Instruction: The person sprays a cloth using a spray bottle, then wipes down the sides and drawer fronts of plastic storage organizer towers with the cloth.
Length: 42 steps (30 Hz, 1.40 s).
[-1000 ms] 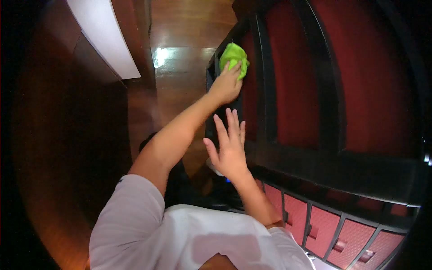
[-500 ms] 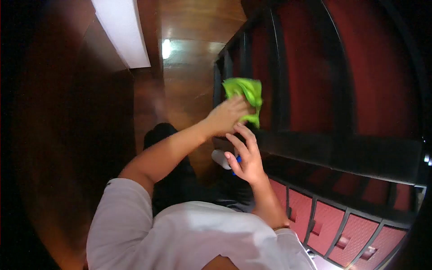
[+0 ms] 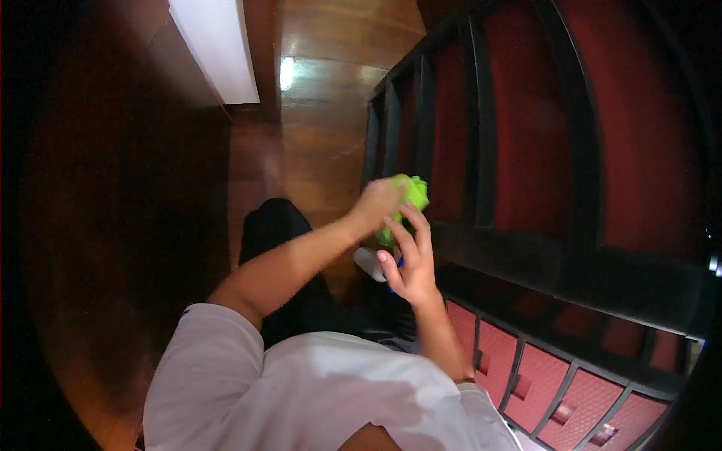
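Beside slats (image 3: 484, 120), left hand (image 3: 378, 203) holds green cloth (image 3: 417, 194), right hand (image 3: 414, 264) perhaps touching.

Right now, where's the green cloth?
Head view, just right of centre: the green cloth is in the left hand, by the fingers of the right hand, black slatted frame to its right.

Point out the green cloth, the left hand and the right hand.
Green cloth (image 3: 418, 193): head view, upper bunched part.
Left hand (image 3: 379, 202): head view, middle of the hand.
Right hand (image 3: 416, 273): head view, middle of the hand.
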Motion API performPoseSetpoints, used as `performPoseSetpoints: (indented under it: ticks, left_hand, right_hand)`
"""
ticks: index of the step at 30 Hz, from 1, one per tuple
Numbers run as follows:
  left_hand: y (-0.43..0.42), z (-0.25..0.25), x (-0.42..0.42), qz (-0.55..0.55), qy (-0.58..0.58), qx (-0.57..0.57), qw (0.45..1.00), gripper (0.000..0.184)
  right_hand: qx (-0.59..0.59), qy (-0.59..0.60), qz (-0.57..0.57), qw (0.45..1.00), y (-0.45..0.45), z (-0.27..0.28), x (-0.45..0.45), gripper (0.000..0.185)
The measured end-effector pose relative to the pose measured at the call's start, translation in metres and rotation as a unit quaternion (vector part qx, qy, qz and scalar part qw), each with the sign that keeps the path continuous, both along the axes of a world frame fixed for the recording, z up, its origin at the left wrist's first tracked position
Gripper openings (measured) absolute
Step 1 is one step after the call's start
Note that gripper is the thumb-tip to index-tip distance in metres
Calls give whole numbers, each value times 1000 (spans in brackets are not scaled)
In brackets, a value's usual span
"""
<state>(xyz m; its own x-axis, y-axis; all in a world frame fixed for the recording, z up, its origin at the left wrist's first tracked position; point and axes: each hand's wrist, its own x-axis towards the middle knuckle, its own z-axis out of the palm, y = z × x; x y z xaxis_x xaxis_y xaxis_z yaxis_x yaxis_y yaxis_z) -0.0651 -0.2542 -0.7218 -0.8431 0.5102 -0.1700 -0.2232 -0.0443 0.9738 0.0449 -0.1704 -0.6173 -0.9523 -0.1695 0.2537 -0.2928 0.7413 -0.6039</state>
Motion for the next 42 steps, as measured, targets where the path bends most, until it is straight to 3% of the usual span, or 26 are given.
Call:
performPoseSetpoints:
  ticks: [1, 2, 3, 6, 7, 9, 11, 14, 16, 17, 18, 20, 21, 22, 25, 28, 30, 34, 42]
  left_hand:
    - [1, -11, -10, 14, -169, 53, 984, 30]
    - [-7, 18, -16, 98, -363, 291, 880, 37]
    - [-20, 20, -29, 54, -441, 393, 805, 40]
    - [-41, 24, -37, -29, -415, 514, 750, 48]
    - [-45, 24, -36, -34, -408, 531, 742, 48]
    - [-52, 24, -31, -47, -396, 560, 726, 49]
    - [-56, 29, -26, -34, -367, 541, 756, 47]
    - [-66, 29, -21, -4, -367, 468, 803, 42]
    - [-64, 19, -22, 25, -360, 390, 847, 41]
    - [-56, 25, -21, 74, -314, 347, 880, 39]
    - [-47, 28, -19, 48, -245, 271, 930, 39]
    - [-27, 34, -16, -5, -98, 105, 990, 38]
    - [-5, 27, -12, -16, 136, 51, 989, 40]
    - [12, 17, -10, -25, 363, -6, 931, 43]
    - [7, 10, -19, -50, 573, -51, 816, 44]
    - [29, -12, -37, -14, 533, 35, 845, 34]
    - [40, -12, -59, 42, 526, 23, 849, 39]
    - [52, -3, -102, 86, 519, 7, 850, 36]
    - [66, -3, -160, 109, 516, -36, 849, 32]
  right_hand:
    - [-18, 10, -17, 1000, -2, 2, 0, 45]
    - [-36, 21, -35, 999, -2, 2, -1, 46]
    - [-30, 25, -35, 999, -1, 1, 0, 54]
    - [-154, 64, -111, 980, -11, -12, -9, 65]
    - [-224, 8, -129, 966, -12, -17, -11, 76]
    - [-362, -53, -166, 916, -24, -12, -26, 74]
    - [-459, -152, -190, 854, -30, -4, -33, 76]
    - [-152, -105, -147, 972, -29, -5, -35, 86]
    - [-37, -83, -147, 985, -34, 7, -32, 87]
    - [40, -78, -136, 987, -33, 11, -30, 86]
    - [115, -73, -123, 983, -32, 12, -28, 84]
    - [68, -13, -113, 991, -29, 3, -21, 74]
    - [58, 15, -102, 993, -25, 0, -16, 73]
    - [48, 44, -89, 994, -22, -3, -12, 71]
    - [24, 54, -72, 996, -14, 2, -5, 64]
    - [-2, 16, -71, 997, -5, 0, -3, 60]
    - [12, -27, -51, 998, -3, 1, -6, 60]
    - [-79, -62, -76, 992, -5, -7, -30, 66]
    - [27, -106, -234, 966, -13, -35, -88, 72]
